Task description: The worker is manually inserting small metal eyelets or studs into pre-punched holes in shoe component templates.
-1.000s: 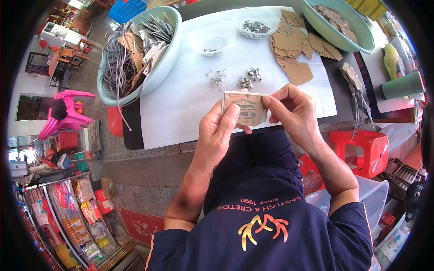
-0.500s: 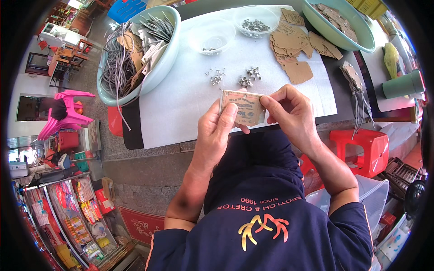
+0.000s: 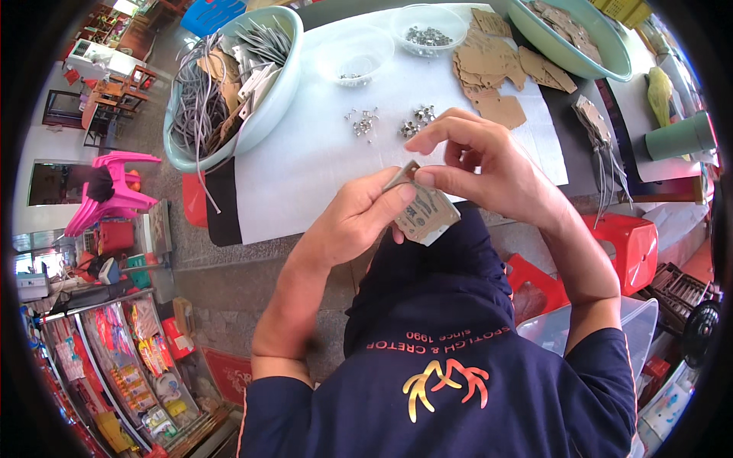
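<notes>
A printed cardboard tag [image 3: 427, 217] with a hole near its top is tilted just off the table's front edge. My left hand [image 3: 365, 210] pinches it by its left side between thumb and fingers. Against the tag's upper corner rests the thumb of my right hand [image 3: 485, 164]. That hand's index finger is lifted apart from the thumb, and its other fingers curl behind. Beyond the tag, small metal eyelets lie in a left pile [image 3: 363, 122] and a right pile [image 3: 417, 120] on the white sheet [image 3: 305, 183].
At the left, a pale basin [image 3: 259, 126] holds grey cords and tags. Clear bowls [image 3: 354, 57] of metal pieces stand farther back. Brown cardboard pieces [image 3: 489, 69] lie at the right, before another basin [image 3: 611, 69]. Corded tags [image 3: 595, 126] hang near a red stool [image 3: 626, 244].
The tag has been tilted and turned, its lower end swinging right and toward me. My right hand's index finger has lifted off the tag's edge.
</notes>
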Demonstrator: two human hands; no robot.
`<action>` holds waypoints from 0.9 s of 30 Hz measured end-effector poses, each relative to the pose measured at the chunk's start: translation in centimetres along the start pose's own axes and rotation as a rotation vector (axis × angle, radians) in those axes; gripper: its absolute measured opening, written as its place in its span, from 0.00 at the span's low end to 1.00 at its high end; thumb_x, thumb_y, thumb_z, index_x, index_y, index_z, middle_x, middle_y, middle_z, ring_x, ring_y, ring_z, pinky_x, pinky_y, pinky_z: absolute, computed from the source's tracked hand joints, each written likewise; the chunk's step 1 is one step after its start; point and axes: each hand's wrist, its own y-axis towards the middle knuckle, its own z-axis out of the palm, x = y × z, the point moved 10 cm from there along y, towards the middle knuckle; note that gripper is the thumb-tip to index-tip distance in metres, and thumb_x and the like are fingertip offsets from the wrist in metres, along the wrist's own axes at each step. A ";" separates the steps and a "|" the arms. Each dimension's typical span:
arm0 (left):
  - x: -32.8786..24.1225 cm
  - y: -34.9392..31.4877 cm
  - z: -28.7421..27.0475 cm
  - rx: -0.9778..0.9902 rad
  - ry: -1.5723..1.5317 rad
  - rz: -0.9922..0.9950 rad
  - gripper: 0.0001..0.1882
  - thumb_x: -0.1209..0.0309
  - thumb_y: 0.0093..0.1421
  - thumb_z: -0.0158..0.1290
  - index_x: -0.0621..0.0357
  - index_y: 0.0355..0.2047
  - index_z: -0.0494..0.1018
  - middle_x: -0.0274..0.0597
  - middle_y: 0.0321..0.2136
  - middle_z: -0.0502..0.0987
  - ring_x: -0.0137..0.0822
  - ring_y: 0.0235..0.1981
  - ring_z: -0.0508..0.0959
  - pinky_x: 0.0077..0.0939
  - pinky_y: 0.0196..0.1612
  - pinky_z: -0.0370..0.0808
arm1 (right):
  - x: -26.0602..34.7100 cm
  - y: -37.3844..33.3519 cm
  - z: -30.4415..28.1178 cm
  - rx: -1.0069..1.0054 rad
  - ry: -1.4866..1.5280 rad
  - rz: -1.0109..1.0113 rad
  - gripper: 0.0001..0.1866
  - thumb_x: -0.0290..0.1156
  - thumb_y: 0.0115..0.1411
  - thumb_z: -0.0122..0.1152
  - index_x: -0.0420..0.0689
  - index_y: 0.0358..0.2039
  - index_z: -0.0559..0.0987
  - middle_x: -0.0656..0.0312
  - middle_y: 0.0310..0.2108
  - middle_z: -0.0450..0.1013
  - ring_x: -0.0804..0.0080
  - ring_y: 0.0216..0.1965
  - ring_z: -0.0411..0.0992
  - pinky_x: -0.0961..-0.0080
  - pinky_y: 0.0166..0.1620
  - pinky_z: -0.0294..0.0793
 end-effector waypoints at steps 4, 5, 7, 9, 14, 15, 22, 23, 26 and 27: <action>-0.6 0.1 0.1 0.080 0.051 -0.040 0.16 0.65 0.70 0.43 0.65 0.47 0.71 0.34 0.30 0.74 0.22 0.27 0.74 0.17 0.30 0.73 | -0.5 0.6 2.3 0.229 0.146 0.105 0.07 0.26 0.61 0.62 0.39 0.39 0.78 0.69 0.28 0.74 0.88 0.29 0.69 0.86 0.33 0.70; -1.0 0.0 -0.1 0.103 0.079 -0.064 0.16 0.65 0.70 0.43 0.65 0.47 0.71 0.34 0.31 0.75 0.22 0.28 0.74 0.18 0.32 0.74 | -0.3 0.6 2.6 0.237 0.150 0.103 0.07 0.26 0.61 0.62 0.39 0.39 0.78 0.69 0.28 0.74 0.88 0.29 0.69 0.86 0.33 0.70; -1.0 -0.1 -0.1 0.120 0.110 -0.085 0.15 0.66 0.70 0.44 0.65 0.47 0.72 0.34 0.32 0.76 0.22 0.30 0.74 0.18 0.33 0.74 | -1.4 0.6 2.7 0.179 0.352 0.241 0.10 0.30 0.61 0.61 0.39 0.41 0.79 0.64 0.25 0.74 0.80 0.25 0.71 0.82 0.32 0.72; -2.6 0.0 -1.4 -0.055 0.043 0.087 0.15 0.66 0.69 0.45 0.66 0.46 0.72 0.34 0.34 0.77 0.22 0.33 0.75 0.19 0.37 0.75 | -2.0 0.4 3.0 0.137 0.384 0.209 0.11 0.29 0.64 0.57 0.37 0.43 0.78 0.65 0.27 0.74 0.83 0.26 0.70 0.84 0.33 0.73; -1.2 -2.0 -3.2 -0.352 -0.147 0.179 0.18 0.65 0.67 0.48 0.68 0.50 0.67 0.43 0.38 0.78 0.30 0.37 0.79 0.23 0.35 0.77 | -3.4 -0.8 1.6 -0.225 0.577 0.120 0.13 0.30 0.67 0.52 0.35 0.46 0.76 0.62 0.36 0.74 0.81 0.30 0.71 0.83 0.37 0.74; -1.1 -2.3 -2.5 -0.357 -0.141 0.187 0.18 0.65 0.67 0.48 0.68 0.50 0.67 0.43 0.38 0.78 0.30 0.37 0.79 0.23 0.35 0.77 | -3.9 -1.5 1.3 -0.334 0.638 0.135 0.13 0.30 0.68 0.52 0.35 0.47 0.75 0.62 0.37 0.74 0.81 0.31 0.71 0.83 0.38 0.75; -0.9 -4.0 -3.0 -0.667 -0.242 0.436 0.10 0.72 0.65 0.52 0.63 0.44 0.72 0.38 0.32 0.77 0.21 0.25 0.74 0.14 0.26 0.71 | -4.6 -3.4 3.8 -0.358 0.925 0.175 0.12 0.31 0.68 0.51 0.39 0.48 0.72 0.63 0.36 0.73 0.83 0.31 0.70 0.82 0.38 0.75; -1.0 -4.2 -3.3 -0.669 -0.244 0.434 0.10 0.72 0.65 0.52 0.63 0.44 0.72 0.38 0.32 0.77 0.21 0.25 0.74 0.14 0.26 0.71 | -4.5 -3.4 3.6 -0.356 0.925 0.177 0.12 0.31 0.68 0.51 0.39 0.48 0.72 0.63 0.36 0.73 0.83 0.31 0.70 0.82 0.38 0.75; -1.6 -4.4 -3.6 -0.626 -0.181 0.379 0.07 0.73 0.65 0.52 0.63 0.41 0.74 0.34 0.27 0.76 0.18 0.22 0.72 0.12 0.24 0.69 | -3.5 -2.9 2.6 -0.322 0.794 0.215 0.15 0.31 0.67 0.54 0.39 0.51 0.70 0.67 0.33 0.71 0.85 0.28 0.67 0.87 0.34 0.70; -1.8 -4.5 -3.8 -0.624 -0.184 0.375 0.07 0.73 0.65 0.52 0.63 0.41 0.74 0.34 0.27 0.76 0.18 0.22 0.72 0.12 0.24 0.69 | -2.4 -2.4 2.2 -0.313 0.751 0.179 0.15 0.31 0.66 0.56 0.40 0.51 0.71 0.70 0.31 0.68 0.86 0.26 0.64 0.87 0.31 0.66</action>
